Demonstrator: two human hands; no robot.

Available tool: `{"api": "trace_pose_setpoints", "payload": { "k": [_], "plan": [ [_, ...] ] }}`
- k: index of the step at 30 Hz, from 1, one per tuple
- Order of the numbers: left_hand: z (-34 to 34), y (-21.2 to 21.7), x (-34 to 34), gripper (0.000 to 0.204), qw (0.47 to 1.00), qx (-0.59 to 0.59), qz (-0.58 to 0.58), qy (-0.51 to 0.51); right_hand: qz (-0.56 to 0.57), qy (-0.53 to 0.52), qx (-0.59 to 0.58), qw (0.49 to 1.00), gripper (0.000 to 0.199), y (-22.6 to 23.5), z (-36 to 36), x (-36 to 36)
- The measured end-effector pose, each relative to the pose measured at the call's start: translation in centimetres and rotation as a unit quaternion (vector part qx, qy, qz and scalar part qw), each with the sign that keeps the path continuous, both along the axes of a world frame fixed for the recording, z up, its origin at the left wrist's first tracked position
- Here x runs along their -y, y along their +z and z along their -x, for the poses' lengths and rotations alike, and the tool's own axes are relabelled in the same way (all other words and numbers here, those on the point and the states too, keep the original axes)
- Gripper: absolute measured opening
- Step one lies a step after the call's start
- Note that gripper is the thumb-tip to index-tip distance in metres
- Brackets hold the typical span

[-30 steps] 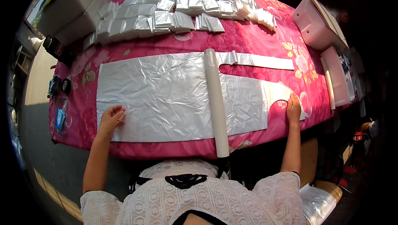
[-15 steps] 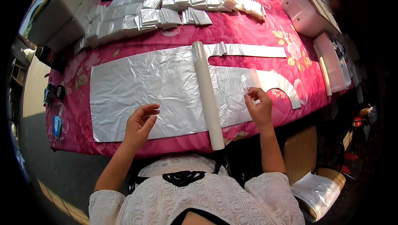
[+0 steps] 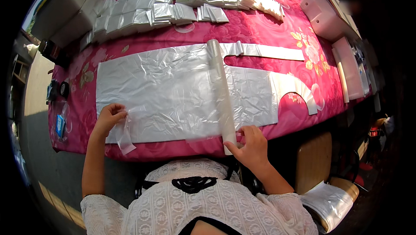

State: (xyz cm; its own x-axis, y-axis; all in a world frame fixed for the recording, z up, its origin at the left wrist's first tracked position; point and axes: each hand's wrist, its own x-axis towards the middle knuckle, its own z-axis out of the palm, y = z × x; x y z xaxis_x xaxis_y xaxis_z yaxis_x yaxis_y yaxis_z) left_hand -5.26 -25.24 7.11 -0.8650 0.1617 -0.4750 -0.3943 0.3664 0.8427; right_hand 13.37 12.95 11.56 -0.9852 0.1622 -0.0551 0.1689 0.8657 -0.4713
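Observation:
A stack of white plastic sheets (image 3: 164, 87) lies flat on the table, its right part cut into straps with a curved neck loop (image 3: 297, 83). Across it rests a long roll of plastic film (image 3: 223, 92). My left hand (image 3: 110, 120) pinches a corner of thin clear plastic film; its loose end (image 3: 125, 142) hangs at the sheets' near left edge. The film appears to stretch over the sheets toward the roll. At the roll's near end is my right hand (image 3: 251, 146), thumb against the roll and fingers spread apart.
Piles of folded plastic packets (image 3: 160, 12) line the far side of the pink flowered tablecloth (image 3: 260, 31). White boxes stand at far left (image 3: 78, 9) and far right (image 3: 327, 14). A tape roll (image 3: 64, 89) lies at left. A wooden chair (image 3: 314, 161) bears more plastic sheets (image 3: 327, 202).
My left hand has moved left and now holds the film's edge. My right hand has come down and left to the roll's near end. Clear film now covers part of the sheets.

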Motion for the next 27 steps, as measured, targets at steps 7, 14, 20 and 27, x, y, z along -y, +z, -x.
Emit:
{"api": "trace_pose_setpoints", "payload": {
  "k": [7,14,20,27],
  "plan": [
    [0.8,-0.5,2.3,0.027,0.967,-0.162,0.187,-0.062,0.164,-0.057,0.193,0.966,0.043,-2.4,-1.9,0.0],
    [-2.3,3.4,-11.2,0.028,0.827,-0.494,0.224,-0.151,0.179,-0.064,0.186,0.964,0.040,-3.3,-2.7,-0.4],
    [-5.8,-3.5,-23.2,0.049,0.836,-0.468,0.074,-0.276,0.188,-0.057,0.210,0.958,0.041,-3.1,-3.2,-0.8],
    [-6.6,-5.6,-25.3,0.067,0.782,-0.471,0.236,-0.333,0.191,-0.012,0.261,0.946,0.047,-3.7,-3.4,-1.9]
  ]
}}
